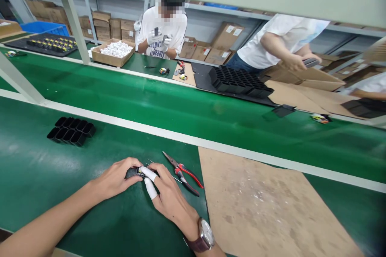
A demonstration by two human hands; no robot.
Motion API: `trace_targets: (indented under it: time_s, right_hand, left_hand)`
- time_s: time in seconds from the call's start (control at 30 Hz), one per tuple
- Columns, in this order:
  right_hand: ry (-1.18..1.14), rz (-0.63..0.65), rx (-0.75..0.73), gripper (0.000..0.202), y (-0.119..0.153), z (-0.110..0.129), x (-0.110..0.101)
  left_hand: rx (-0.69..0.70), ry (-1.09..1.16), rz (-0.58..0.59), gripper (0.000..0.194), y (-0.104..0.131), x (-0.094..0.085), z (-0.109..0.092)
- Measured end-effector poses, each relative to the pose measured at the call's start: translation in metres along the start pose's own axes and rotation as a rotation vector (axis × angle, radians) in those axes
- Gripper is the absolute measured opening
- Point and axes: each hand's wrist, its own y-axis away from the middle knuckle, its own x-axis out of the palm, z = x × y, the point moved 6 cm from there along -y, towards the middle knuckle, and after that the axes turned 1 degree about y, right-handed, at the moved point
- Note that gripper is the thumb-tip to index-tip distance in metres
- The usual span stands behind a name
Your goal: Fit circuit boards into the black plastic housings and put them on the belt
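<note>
Between my two hands, just above the green bench [126,213], is a small black device [132,173] with a few yellow and pale parts showing. My left hand [116,174] pinches its left end between thumb and fingers. On its right end press the thumb and index finger of my right hand [169,192], both covered with white finger cots [150,188]. My fingers hide much of the device. Needle-nose pliers [182,173] with red and black handles lie right of my hands. Thin metal rods, partly covered by my right hand, lie beside them.
Several black casings [70,131] stand in two rows at the left. A stained cardboard sheet [256,200] covers the bench at right. Beyond the white rail [169,135] runs a green conveyor belt [144,100]. Across it, co-workers handle parts near a black grid of casings [241,82] and a box of white pieces [110,61].
</note>
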Motion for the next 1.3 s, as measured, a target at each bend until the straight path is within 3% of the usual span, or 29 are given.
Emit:
trace_targets:
  time_s: [0.1, 0.3, 0.5, 0.8, 0.9, 1.07, 1.2, 1.3]
  right_hand:
    - [-0.018, 0.001, -0.005, 0.045, -0.001, -0.001, 0.000]
    - [-0.023, -0.216, -0.004, 0.033, 0.003, -0.014, -0.015]
    - [0.174, -0.144, -0.085, 0.018, 0.002, -0.004, -0.011]
    - [0.232, -0.095, -0.107, 0.030, 0.001, 0.004, -0.005]
    - [0.230, -0.061, -0.072, 0.034, 0.000, 0.000, -0.007]
    - [0.380, -0.153, 0.015, 0.028, 0.002, -0.018, -0.018]
    - [0.512, -0.060, 0.006, 0.024, 0.005, -0.026, -0.003]
    - [0.480, -0.075, -0.015, 0.031, 0.007, -0.022, -0.001]
  left_hand:
    - [-0.008, 0.002, -0.003, 0.027, 0.000, 0.000, 0.000]
    - [-0.043, 0.018, 0.021, 0.029, 0.000, 0.001, 0.002]
    - [-0.062, 0.014, 0.015, 0.028, 0.001, 0.001, 0.002]
    - [-0.019, -0.001, -0.021, 0.028, 0.000, 0.003, 0.002]
    - [-0.019, 0.001, -0.024, 0.027, -0.001, 0.002, 0.000]
    - [-0.009, -0.031, -0.035, 0.029, -0.001, -0.001, -0.003]
    - [0.040, -0.077, -0.047, 0.043, -0.004, -0.005, -0.009]
    - [0.128, -0.127, -0.040, 0.031, -0.006, -0.004, -0.015]
